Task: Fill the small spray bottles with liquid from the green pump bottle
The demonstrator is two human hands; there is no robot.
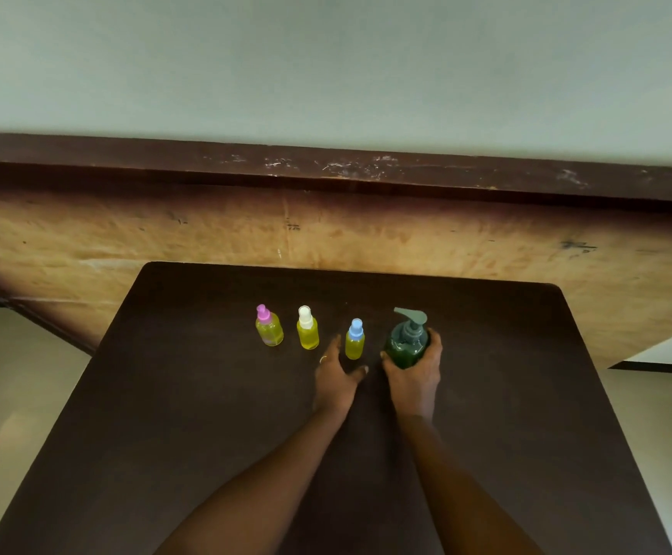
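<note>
Standing in a row on the dark counter (174, 394), no readable labels: pink-capped bottle (269, 326), white-capped bottle (307, 328), blue-capped bottle (355, 339), all yellow-filled; left hand (336, 378) open, flat beside the blue one; right hand (413, 372) gripping the green pump bottle (406, 342); bare counter all round

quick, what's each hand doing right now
Left hand: open, flat on the table beside the blue-capped spray bottle, holding nothing.
Right hand: closed around the green pump bottle.
</note>
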